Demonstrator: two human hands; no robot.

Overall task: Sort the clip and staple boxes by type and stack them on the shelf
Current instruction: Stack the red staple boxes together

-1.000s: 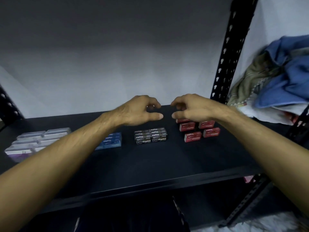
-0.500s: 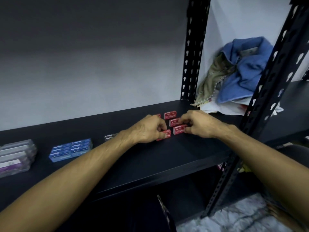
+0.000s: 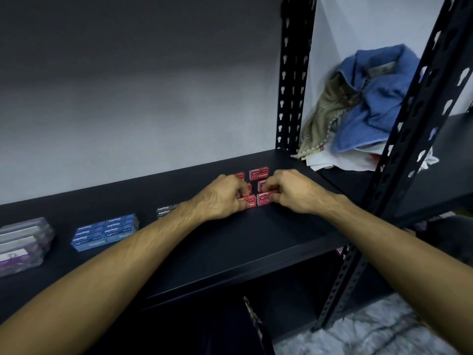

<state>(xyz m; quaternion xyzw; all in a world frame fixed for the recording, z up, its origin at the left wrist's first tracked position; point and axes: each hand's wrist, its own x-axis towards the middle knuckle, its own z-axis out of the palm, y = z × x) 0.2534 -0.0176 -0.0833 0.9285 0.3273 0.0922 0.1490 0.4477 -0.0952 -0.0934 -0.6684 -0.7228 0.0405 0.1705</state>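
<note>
Head view is showing the shelf (image 3: 230, 252) with most of the sorting looking done. At far left the clear boxes (image 3: 23, 242) are sitting in a stack, next right the blue boxes (image 3: 105, 230) are lying packed in a tidy block, and the black boxes (image 3: 166, 211) are peeking out behind the left forearm, mostly hidden.

Both hands are working on the red boxes (image 3: 259, 173), which are lying grouped at the right end of the shelf but in a flat spread with gaps between them, not yet stacked. The left hand (image 3: 220, 198) is pinching a near red box with curled fingers, and the right hand (image 3: 294, 192) is gripping the red box just beside it. Whether either box is lifted off the shelf I cannot tell.

Judging by this, the red group is the last one left to square up or pile. A heap of cloth (image 3: 371, 106) is lying beyond the upright, apart from the job.
</note>
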